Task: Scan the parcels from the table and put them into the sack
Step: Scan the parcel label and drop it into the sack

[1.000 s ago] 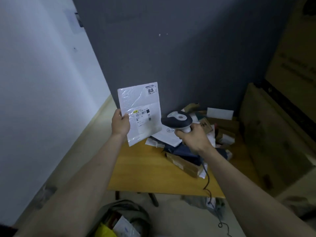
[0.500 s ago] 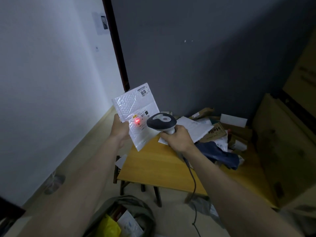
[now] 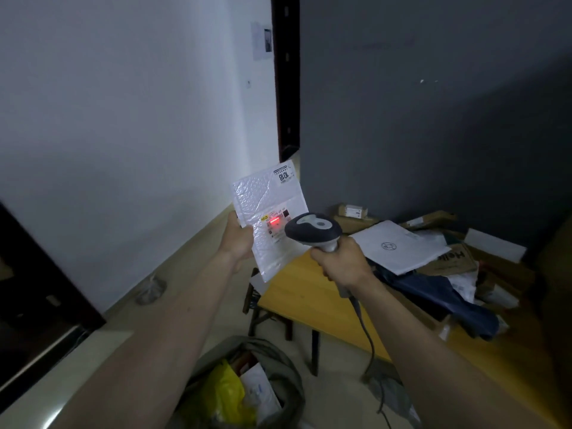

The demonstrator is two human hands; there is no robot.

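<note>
My left hand (image 3: 237,237) grips the left edge of a white bubble mailer (image 3: 268,212), held upright above the table's left end. My right hand (image 3: 339,263) grips the handle of a grey barcode scanner (image 3: 312,230) just right of the mailer. A red scan light glows on the mailer's label. More parcels (image 3: 433,261) lie piled on the yellow wooden table (image 3: 312,301): a white mailer, brown boxes, a dark blue bag. The grey-green sack (image 3: 288,379) stands open on the floor below my arms, with a yellow bag and a white parcel inside.
The scanner's cable (image 3: 368,342) hangs off the table's front edge to the floor. A dark doorframe (image 3: 286,88) rises behind the mailer, between the white wall on the left and the grey wall. Large cardboard (image 3: 554,274) stands at the right edge.
The view has swung left and the table now sits further right. The mailer and scanner have stayed close together, and the red light still falls on the label.
</note>
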